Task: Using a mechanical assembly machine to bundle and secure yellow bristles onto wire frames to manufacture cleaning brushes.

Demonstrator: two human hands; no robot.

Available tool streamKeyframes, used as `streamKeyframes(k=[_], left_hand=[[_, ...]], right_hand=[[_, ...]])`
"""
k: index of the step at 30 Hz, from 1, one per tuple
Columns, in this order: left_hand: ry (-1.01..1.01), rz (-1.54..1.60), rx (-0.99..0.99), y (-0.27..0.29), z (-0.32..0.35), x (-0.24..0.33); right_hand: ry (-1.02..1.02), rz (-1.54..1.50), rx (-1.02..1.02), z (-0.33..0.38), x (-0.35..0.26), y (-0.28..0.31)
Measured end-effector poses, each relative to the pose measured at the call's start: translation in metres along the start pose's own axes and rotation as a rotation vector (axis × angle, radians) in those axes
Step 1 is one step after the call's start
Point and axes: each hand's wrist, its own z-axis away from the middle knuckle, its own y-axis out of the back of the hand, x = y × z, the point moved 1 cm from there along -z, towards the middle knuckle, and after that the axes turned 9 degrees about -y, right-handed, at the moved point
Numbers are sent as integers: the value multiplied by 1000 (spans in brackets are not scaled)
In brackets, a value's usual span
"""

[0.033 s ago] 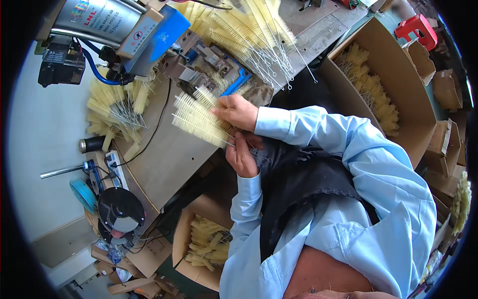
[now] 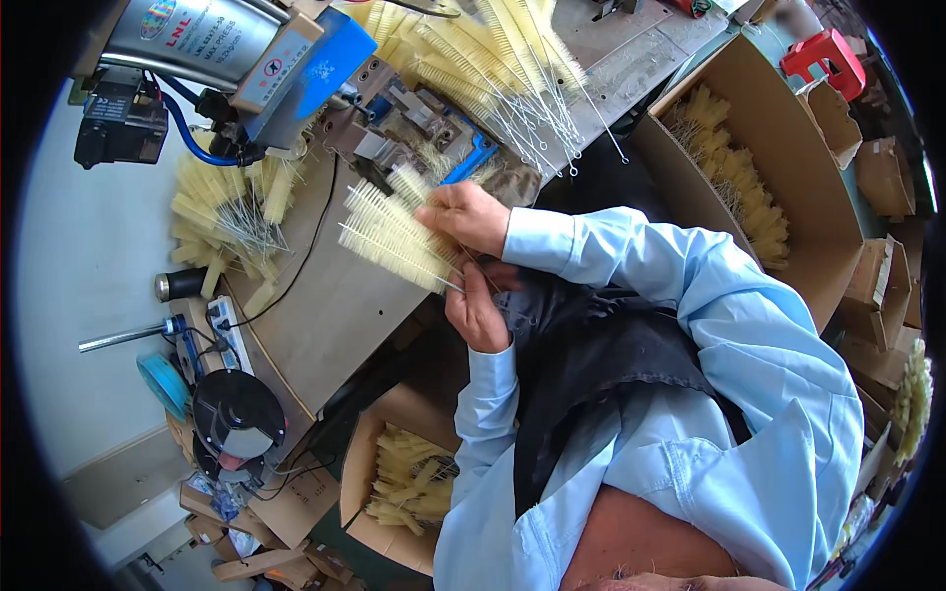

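Observation:
Several pale-yellow bristle brushes with wire stems (image 2: 394, 241) are bunched between my two hands above the near edge of the workbench. My left hand (image 2: 478, 313) is closed round the wire stems at the lower end of the bunch. My right hand (image 2: 471, 219) is closed at the upper side, its fingers pinching one brush (image 2: 406, 184) of the bunch. The bristle ends point away from me, toward the bench. Part of the stems and some of the left fingers are hidden behind the brushes and hands.
A press machine (image 2: 335, 74) with a metal fixture (image 2: 414, 123) stands beyond my hands. Brushes lie heaped on the bench at the back (image 2: 493, 59) and left (image 2: 232, 202). Boxes of brushes stand at right (image 2: 788, 148) and below (image 2: 370, 492). A black reel (image 2: 236, 409) sits lower left.
The bunch of brushes and both hands have shifted very slightly, and the brush at the right fingers has tilted a little. Both hands keep their hold; the rest is unchanged.

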Motion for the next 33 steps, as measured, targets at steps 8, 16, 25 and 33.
streamKeyframes(k=[8, 16, 25, 33], left_hand=[[-204, -100, 576, 32, -4, 19], [-354, -131, 620, 89, -61, 14], [-324, -222, 540, 95, -96, -5], [-328, -137, 544, 100, -91, -4]], right_hand=[[-197, -465, -46, -11, -12, -6], [-306, -519, -57, -26, -19, -3], [-490, -742, -139, -41, -44, -1], [-596, -933, -298, -26, -55, 1]])
